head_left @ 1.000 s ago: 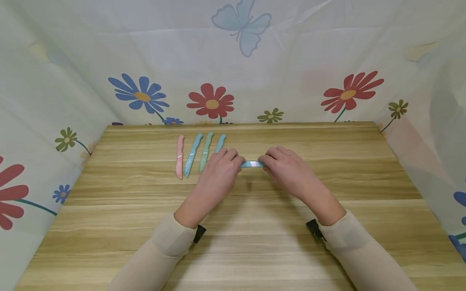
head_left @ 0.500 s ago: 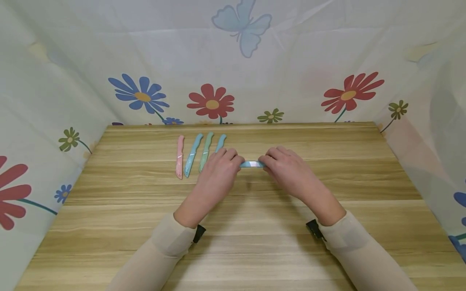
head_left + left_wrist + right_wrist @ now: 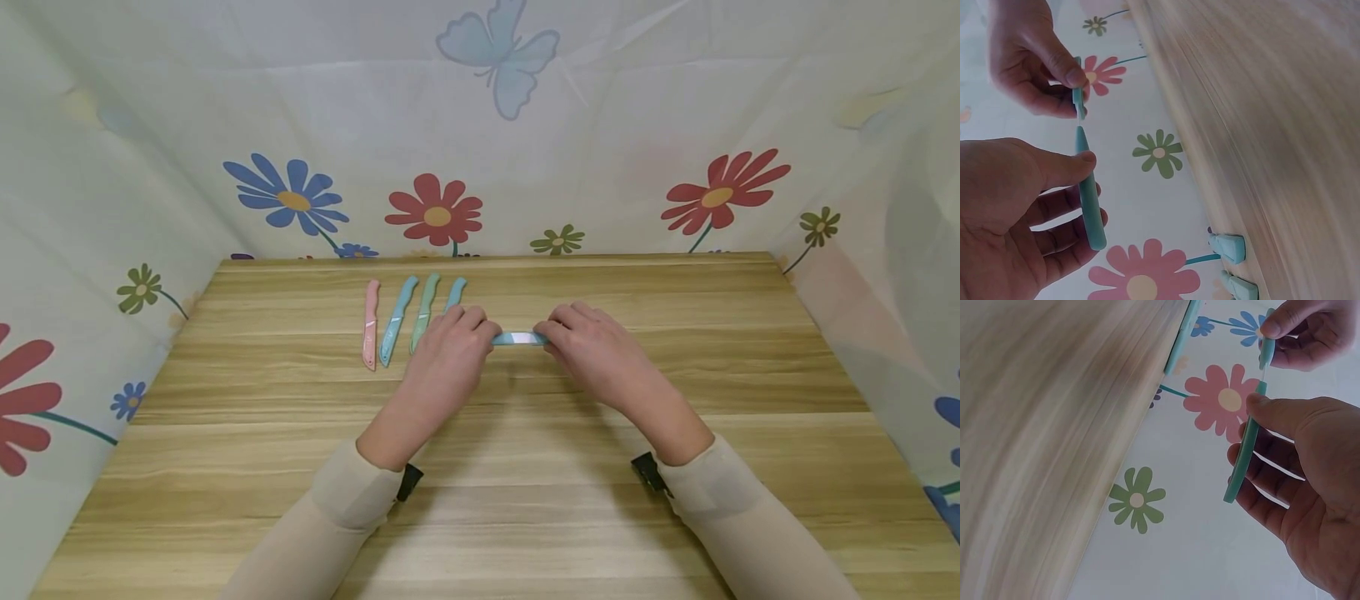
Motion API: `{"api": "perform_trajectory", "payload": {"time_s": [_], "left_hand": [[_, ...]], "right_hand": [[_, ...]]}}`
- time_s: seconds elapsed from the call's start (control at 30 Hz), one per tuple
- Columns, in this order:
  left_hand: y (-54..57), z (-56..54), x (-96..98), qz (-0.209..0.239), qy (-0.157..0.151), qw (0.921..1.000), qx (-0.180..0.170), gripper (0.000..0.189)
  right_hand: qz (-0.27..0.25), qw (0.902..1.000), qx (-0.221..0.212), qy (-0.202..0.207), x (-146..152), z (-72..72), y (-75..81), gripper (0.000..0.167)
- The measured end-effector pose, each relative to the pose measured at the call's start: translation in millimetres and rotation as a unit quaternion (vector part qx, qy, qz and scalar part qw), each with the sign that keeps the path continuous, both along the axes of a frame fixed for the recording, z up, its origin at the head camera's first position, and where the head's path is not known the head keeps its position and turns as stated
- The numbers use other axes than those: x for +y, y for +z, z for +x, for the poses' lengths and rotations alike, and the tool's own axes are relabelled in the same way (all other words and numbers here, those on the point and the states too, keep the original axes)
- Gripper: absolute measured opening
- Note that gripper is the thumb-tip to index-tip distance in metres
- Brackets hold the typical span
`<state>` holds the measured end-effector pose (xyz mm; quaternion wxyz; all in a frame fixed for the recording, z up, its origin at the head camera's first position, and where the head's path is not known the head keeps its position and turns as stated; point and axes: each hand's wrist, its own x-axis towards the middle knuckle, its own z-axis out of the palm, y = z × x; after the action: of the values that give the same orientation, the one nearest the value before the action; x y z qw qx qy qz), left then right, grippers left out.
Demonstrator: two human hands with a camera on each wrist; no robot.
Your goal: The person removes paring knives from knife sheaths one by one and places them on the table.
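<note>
Nearest me are two cream long sleeves, the left sleeve (image 3: 322, 517) and the right sleeve (image 3: 750, 517), with a small black device (image 3: 409, 482) showing at each cuff. Just beyond, the left hand (image 3: 450, 354) and the right hand (image 3: 596, 354) each pinch one end of a slim light-blue knife (image 3: 519, 338), held crosswise between them and up off the wood, a bright pale stretch showing between the two grips. From above I see mostly the backs of the hands; the left wrist view shows the left thumb against a rounded teal piece, fingers curled behind it, while the right wrist view shows the right hand's matching pinch and a thin pale strip between the two pieces. On the striped wooden table (image 3: 525, 517), past the left forearm, lie a pink knife (image 3: 371, 325), a blue knife (image 3: 397, 321), a green knife (image 3: 424, 312) and a second blue knife (image 3: 455, 292) partly covered by the left hand. Whitish marks on the pink one are too small to read. Farthest back hangs white flower-printed cloth (image 3: 600, 125); only the head view takes in its pale-blue butterfly (image 3: 502, 57).
</note>
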<state>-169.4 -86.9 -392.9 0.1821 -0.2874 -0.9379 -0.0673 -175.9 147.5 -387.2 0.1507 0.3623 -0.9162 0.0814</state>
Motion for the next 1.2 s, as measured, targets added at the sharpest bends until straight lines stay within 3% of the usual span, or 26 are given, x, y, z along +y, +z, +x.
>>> {"api": "perform_trajectory", "payload": {"time_s": [1.2], "left_hand": [[4.3, -0.6, -3.6, -0.001, 0.019, 0.9995, -0.024, 0.019]], "right_hand": [[-0.016, 0.9999, -0.004, 0.004, 5.3, -3.8, 0.3, 0.025]]}}
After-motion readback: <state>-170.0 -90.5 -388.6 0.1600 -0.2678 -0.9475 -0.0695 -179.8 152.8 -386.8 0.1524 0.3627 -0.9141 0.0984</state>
